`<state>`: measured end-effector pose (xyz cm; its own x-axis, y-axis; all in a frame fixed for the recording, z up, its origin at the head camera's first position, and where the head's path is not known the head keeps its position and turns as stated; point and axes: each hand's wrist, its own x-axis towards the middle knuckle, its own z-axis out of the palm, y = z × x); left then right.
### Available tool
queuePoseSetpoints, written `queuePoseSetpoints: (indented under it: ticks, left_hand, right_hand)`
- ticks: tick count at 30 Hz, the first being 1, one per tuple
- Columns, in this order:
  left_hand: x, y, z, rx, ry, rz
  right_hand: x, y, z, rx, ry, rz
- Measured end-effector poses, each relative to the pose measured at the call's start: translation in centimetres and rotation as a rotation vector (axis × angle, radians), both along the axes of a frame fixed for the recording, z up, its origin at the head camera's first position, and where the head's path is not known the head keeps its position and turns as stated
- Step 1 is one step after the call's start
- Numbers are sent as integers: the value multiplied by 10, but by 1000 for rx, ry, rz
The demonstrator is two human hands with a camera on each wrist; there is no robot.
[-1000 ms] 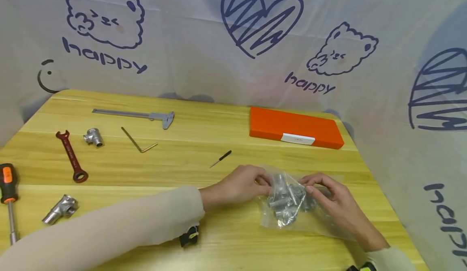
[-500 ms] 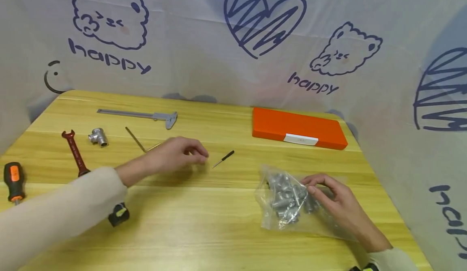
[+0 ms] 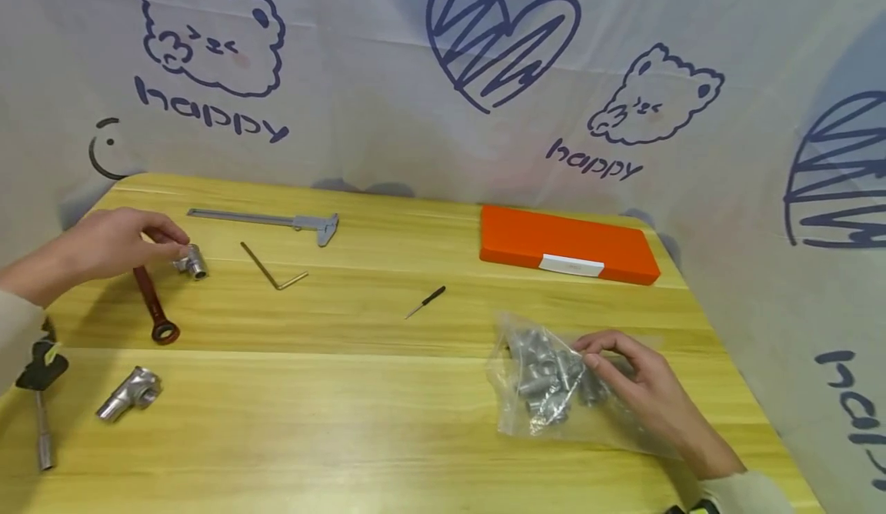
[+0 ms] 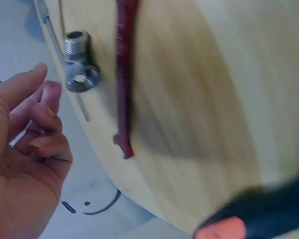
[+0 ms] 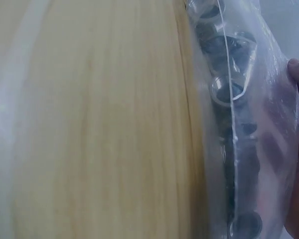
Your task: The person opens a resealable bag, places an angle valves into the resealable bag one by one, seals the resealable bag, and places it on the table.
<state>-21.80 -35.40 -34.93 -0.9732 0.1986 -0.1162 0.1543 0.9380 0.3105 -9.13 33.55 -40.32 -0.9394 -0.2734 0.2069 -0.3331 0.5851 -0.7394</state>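
My left hand (image 3: 118, 245) hovers at the far left over the red wrench (image 3: 154, 306), its fingertips beside a metal pipe tee (image 3: 197, 262). In the left wrist view the loosely bent fingers hold nothing, and the pipe tee (image 4: 79, 64) lies just past them, apart from the fingertips. On the right, my right hand (image 3: 640, 387) pinches the edge of a clear plastic bag (image 3: 512, 414) with several metal pipe fittings inside. The right wrist view has the bag (image 5: 269, 114) close up, with the thumb on its edge and the other fingers mostly hidden.
A second metal fitting (image 3: 131, 395) and a screwdriver (image 3: 43, 429) lie front left. Further back are a caliper (image 3: 277, 220), a hex key (image 3: 266, 272) and a small black screwdriver (image 3: 425, 302). An orange box (image 3: 567, 241) sits at the back right.
My left hand has let go of the bag and swung left across the table to the pipe tee. My right hand has kept its hold on the bag.
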Motion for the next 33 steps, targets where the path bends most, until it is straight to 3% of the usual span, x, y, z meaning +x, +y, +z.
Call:
queuePoseSetpoints:
  ticks: [11, 17, 22, 27, 33]
  left_hand:
    - [2, -13, -15, -35, -48, 3]
    - [3, -15, -21, -68, -17, 8]
    - [4, -10, -19, -15, 23, 21]
    - [9, 25, -1, 90, 21, 5]
    - [19, 103, 10, 246, -33, -103]
  right_hand:
    - [0, 1, 2, -10, 20, 19]
    - [0, 1, 0, -9, -1, 6]
    - [0, -1, 1, -9, 9, 10]
    - [-1, -3, 0, -2, -12, 3]
    - [-3, -2, 0, 5, -29, -5]
